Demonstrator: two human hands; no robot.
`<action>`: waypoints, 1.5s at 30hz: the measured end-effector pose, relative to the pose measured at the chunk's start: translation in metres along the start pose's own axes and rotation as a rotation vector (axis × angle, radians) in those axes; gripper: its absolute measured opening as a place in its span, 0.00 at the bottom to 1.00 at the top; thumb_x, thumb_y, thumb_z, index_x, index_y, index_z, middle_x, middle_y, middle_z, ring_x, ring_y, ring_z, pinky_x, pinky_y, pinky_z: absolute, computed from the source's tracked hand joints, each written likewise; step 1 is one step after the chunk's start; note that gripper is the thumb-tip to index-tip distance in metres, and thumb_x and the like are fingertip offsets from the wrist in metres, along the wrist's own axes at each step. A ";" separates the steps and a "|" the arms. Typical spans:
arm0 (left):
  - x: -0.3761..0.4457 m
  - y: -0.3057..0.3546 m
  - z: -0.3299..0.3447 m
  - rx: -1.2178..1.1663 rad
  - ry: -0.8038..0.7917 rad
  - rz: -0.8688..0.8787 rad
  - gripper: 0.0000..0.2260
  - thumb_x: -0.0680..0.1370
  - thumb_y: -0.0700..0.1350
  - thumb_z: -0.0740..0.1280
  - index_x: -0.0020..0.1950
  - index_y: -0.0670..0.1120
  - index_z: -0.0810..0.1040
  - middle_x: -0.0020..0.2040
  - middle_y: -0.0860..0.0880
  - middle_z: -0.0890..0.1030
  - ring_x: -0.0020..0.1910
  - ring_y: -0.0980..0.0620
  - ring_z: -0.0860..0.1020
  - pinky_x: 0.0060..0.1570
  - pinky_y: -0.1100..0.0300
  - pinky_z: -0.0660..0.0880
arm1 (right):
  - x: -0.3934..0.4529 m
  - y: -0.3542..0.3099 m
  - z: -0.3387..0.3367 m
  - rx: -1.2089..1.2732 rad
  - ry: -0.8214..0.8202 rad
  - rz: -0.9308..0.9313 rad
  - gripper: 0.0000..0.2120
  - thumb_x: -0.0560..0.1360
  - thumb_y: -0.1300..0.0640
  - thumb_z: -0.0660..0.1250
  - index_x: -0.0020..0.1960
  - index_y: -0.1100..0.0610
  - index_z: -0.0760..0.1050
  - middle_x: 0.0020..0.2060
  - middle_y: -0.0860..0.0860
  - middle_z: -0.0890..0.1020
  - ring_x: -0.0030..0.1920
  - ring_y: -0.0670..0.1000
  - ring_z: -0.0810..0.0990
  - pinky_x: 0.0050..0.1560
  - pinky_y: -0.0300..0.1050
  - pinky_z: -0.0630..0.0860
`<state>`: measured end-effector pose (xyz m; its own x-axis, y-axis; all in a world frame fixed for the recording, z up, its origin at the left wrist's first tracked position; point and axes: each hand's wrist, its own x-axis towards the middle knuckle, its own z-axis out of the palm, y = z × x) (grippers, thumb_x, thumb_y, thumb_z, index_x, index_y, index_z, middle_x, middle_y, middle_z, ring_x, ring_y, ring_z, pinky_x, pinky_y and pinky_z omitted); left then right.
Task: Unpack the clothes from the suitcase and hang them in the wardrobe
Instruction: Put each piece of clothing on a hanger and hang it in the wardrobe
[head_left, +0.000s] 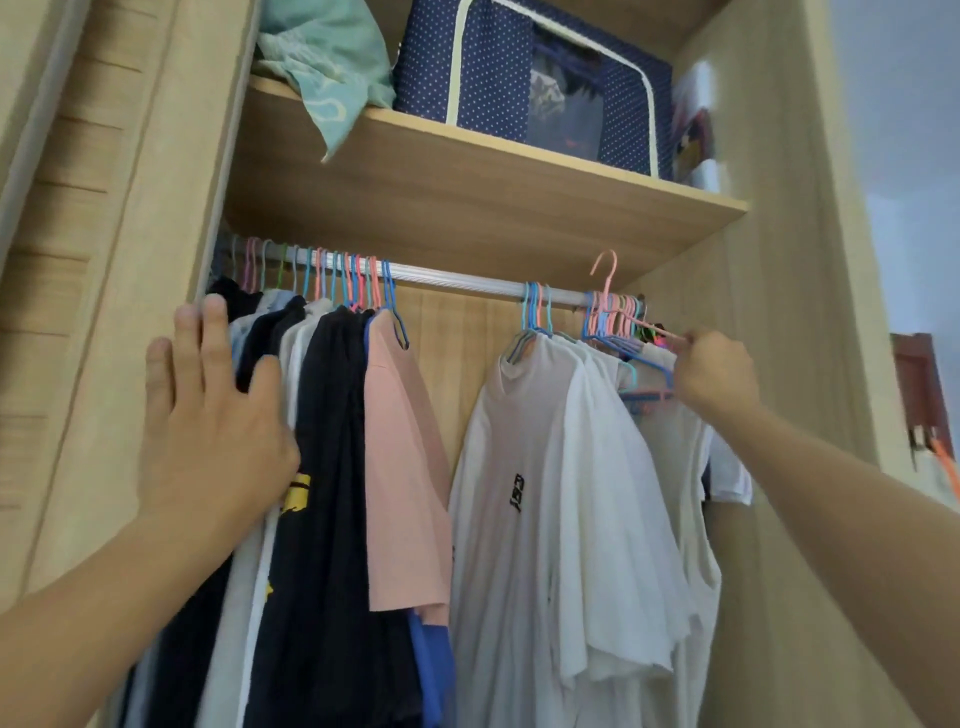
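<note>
Many clothes (405, 415) already hang on the rail (457, 278); left hand (208, 415) at 9 o'clock spread flat on dark garments, right hand (714, 371) at 3 o'clock pinching a pink hanger (608, 291) lifted clear; suitcase unseen, remainder unknown.

No text can be read for certain. A white T-shirt (519, 467) at lower centre bears a small dark chest mark, too blurred to make out. A black shirt (332, 467) at lower left carries a yellow print, partly hidden and illegible.
</note>
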<state>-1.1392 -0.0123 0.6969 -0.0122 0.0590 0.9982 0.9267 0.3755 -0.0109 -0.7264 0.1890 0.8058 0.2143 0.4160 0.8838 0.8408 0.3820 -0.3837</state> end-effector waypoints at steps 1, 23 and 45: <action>-0.001 0.019 -0.003 -0.077 0.020 0.051 0.20 0.69 0.40 0.60 0.59 0.36 0.76 0.79 0.31 0.55 0.79 0.30 0.52 0.78 0.37 0.49 | -0.012 0.010 -0.006 0.015 0.010 -0.006 0.10 0.80 0.60 0.60 0.52 0.65 0.78 0.49 0.69 0.81 0.51 0.70 0.78 0.45 0.54 0.73; -0.436 0.533 -0.158 -1.416 -1.776 -0.223 0.16 0.86 0.49 0.56 0.53 0.41 0.78 0.53 0.41 0.85 0.49 0.40 0.84 0.47 0.50 0.80 | -0.582 0.463 -0.444 0.407 -0.325 1.082 0.26 0.70 0.40 0.71 0.48 0.64 0.76 0.36 0.59 0.80 0.30 0.56 0.80 0.35 0.47 0.80; -0.857 0.803 -0.310 -0.954 -2.568 0.772 0.08 0.83 0.46 0.62 0.52 0.48 0.80 0.49 0.52 0.83 0.49 0.57 0.80 0.52 0.63 0.74 | -0.866 0.731 -0.495 -0.360 -0.283 1.923 0.16 0.81 0.53 0.61 0.35 0.56 0.71 0.27 0.51 0.78 0.33 0.54 0.79 0.42 0.55 0.78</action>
<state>-0.2681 -0.0478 -0.1492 0.5986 0.2866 -0.7480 0.7999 -0.2638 0.5390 -0.0511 -0.3001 -0.1073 0.7646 0.1148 -0.6342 -0.3120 -0.7951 -0.5201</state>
